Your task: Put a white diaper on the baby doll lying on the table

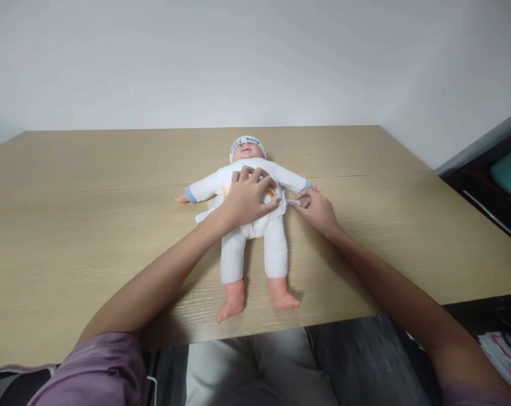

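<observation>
A baby doll [276, 251] in a white suit and a lettered white cap lies on its back, feet towards me, arms spread. Around its waist is a white diaper [256, 228] with an orange print, partly covered by my hand. My left hand [249, 194] rests on the diaper's front over the doll's belly, its fingers spread. At the diaper's right side my right hand [315, 210] is closed, pinching a white side tab [295, 202] between thumb and fingers. Another white tab [203, 216] sticks out loose on the left side.
The doll lies on a wooden table [111, 237] with a thin crack running across it. A pale wall [205, 62] stands behind. At the right is a dark object [484, 175] with something teal in it. A white cable [154, 386] hangs below the front edge.
</observation>
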Demonstrator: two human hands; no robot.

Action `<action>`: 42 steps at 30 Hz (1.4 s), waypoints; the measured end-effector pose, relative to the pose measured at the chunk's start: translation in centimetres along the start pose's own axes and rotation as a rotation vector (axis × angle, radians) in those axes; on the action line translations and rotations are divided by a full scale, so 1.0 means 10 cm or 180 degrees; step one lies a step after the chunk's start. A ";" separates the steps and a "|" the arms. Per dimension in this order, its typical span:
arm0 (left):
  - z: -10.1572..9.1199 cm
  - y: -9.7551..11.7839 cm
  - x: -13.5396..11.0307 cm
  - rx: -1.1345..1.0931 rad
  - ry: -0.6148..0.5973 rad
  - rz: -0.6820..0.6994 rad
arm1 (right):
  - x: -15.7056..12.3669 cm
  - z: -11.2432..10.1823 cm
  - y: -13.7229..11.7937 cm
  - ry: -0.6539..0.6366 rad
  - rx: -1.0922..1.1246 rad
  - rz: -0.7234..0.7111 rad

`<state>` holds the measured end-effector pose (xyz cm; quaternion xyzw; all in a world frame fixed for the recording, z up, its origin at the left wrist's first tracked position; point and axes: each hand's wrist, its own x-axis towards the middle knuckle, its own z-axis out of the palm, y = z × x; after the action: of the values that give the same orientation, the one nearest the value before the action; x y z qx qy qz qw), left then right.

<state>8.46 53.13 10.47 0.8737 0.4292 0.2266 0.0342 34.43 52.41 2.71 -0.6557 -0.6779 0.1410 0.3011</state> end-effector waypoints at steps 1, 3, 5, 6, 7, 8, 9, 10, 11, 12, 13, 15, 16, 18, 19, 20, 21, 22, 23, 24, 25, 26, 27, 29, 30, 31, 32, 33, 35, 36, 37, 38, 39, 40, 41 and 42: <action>0.01 -0.01 0.00 0.0016 -0.0004 -0.0004 | 0.00 -0.01 0.00 -0.0044 0.0015 0.0046; 0.02 -0.02 0.01 0.0026 0.0018 -0.0012 | 0.00 -0.03 -0.01 -0.0130 -0.0005 0.0169; 0.03 -0.03 0.01 0.0000 0.0035 -0.0019 | 0.01 -0.04 -0.03 -0.0216 -0.0039 0.0320; 0.02 -0.03 0.01 -0.0012 0.0034 -0.0022 | 0.01 -0.04 -0.04 -0.0265 -0.0039 0.0384; 0.02 -0.03 0.01 -0.0020 0.0028 -0.0025 | 0.01 -0.03 -0.05 -0.0318 -0.0025 0.0432; 0.02 -0.03 0.01 -0.0021 0.0017 -0.0031 | 0.00 -0.01 -0.06 -0.0366 -0.0001 0.0447; 0.02 -0.03 0.01 -0.0016 0.0006 -0.0040 | -0.01 0.00 -0.06 -0.0392 0.0026 0.0422; 0.02 -0.03 0.01 -0.0005 0.0000 -0.0047 | -0.02 0.01 -0.06 -0.0393 0.0069 0.0359; 0.02 -0.03 0.01 0.0009 -0.0001 -0.0051 | -0.03 0.02 -0.06 -0.0372 0.0162 0.0280; 0.02 -0.03 0.01 0.0028 0.0006 -0.0051 | -0.04 0.01 -0.05 -0.0348 0.0328 0.0200; 0.03 -0.04 0.01 0.0050 0.0028 -0.0052 | -0.04 0.00 -0.04 -0.0341 0.0564 0.0130; 0.04 -0.05 0.00 0.0094 0.0076 -0.0055 | -0.02 -0.07 -0.04 -0.0368 0.1137 0.0038; 0.04 -0.05 0.01 0.0109 0.0086 -0.0067 | 0.00 -0.11 -0.05 -0.0404 0.1399 0.0009; 0.05 -0.05 0.01 0.0118 0.0058 -0.0099 | 0.05 -0.18 -0.14 -0.0479 0.1721 -0.0074; 0.05 -0.05 0.02 0.0112 0.0031 -0.0120 | 0.09 -0.20 -0.21 -0.0504 0.1781 -0.0135; 0.05 -0.04 0.02 0.0101 0.0003 -0.0145 | 0.13 -0.20 -0.30 -0.0542 0.1798 -0.0206; 0.05 -0.04 0.02 0.0077 -0.0017 -0.0177 | 0.17 -0.19 -0.40 -0.0596 0.1787 -0.0289; 0.04 -0.03 0.02 0.0037 -0.0040 -0.0214 | 0.21 -0.17 -0.52 -0.0651 0.1749 -0.0376; 0.04 -0.02 0.03 -0.0027 -0.0054 -0.0263 | 0.24 -0.13 -0.63 -0.0711 0.1673 -0.0464; 0.03 -0.02 0.03 -0.0117 -0.0069 -0.0311 | 0.27 -0.09 -0.73 -0.0743 0.1553 -0.0535; 0.01 -0.02 0.03 -0.0231 -0.0077 -0.0360 | 0.29 -0.05 -0.81 -0.0746 0.1392 -0.0599; -0.01 -0.03 0.03 -0.0368 -0.0082 -0.0403 | 0.30 -0.02 -0.88 -0.0707 0.1213 -0.0664; -0.03 -0.05 0.03 -0.0528 -0.0090 -0.0423 | 0.29 0.00 -0.93 -0.0623 0.1045 -0.0744; -0.09 -0.11 0.02 -0.0937 -0.0116 -0.0367 | 0.24 0.01 -0.97 -0.0343 0.0855 -0.0969; -0.12 -0.15 0.02 -0.1212 -0.0141 -0.0292 | 0.19 0.00 -0.96 -0.0186 0.0858 -0.1106; -0.15 -0.21 0.00 -0.1525 -0.0168 -0.0207 | 0.13 -0.02 -0.95 -0.0053 0.0901 -0.1247; -0.17 -0.28 -0.02 -0.1848 -0.0169 -0.0137 | 0.06 -0.04 -0.93 0.0045 0.0948 -0.1378; -0.18 -0.36 -0.05 -0.2136 -0.0127 -0.0123 | -0.02 -0.06 -0.91 0.0090 0.0977 -0.1498; -0.19 -0.54 -0.17 -0.2443 0.0098 -0.0312 | -0.18 -0.09 -0.86 0.0038 0.0945 -0.1702; -0.18 -0.63 -0.26 -0.2439 0.0243 -0.0485 | -0.26 -0.10 -0.84 -0.0024 0.0878 -0.1783; -0.17 -0.73 -0.36 -0.2369 0.0385 -0.0677 | -0.32 -0.11 -0.83 -0.0072 0.0795 -0.1841; -0.16 -0.82 -0.47 -0.2280 0.0494 -0.0860 | -0.38 -0.11 -0.83 -0.0096 0.0711 -0.1868; -0.15 -0.90 -0.59 -0.2196 0.0569 -0.1015 | -0.42 -0.11 -0.84 -0.0091 0.0633 -0.1863; -0.14 -0.97 -0.71 -0.2132 0.0618 -0.1138 | -0.45 -0.11 -0.87 -0.0051 0.0560 -0.1833; -0.13 -1.04 -0.83 -0.2073 0.0649 -0.1233 | -0.46 -0.11 -0.91 0.0025 0.0493 -0.1786; -0.13 -1.09 -0.93 -0.1987 0.0657 -0.1301 | -0.46 -0.10 -0.96 0.0119 0.0429 -0.1742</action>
<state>-4.98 52.66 5.43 0.6903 0.5061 0.4215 0.2996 27.11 46.80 8.14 -0.4293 -0.8131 0.0871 0.3833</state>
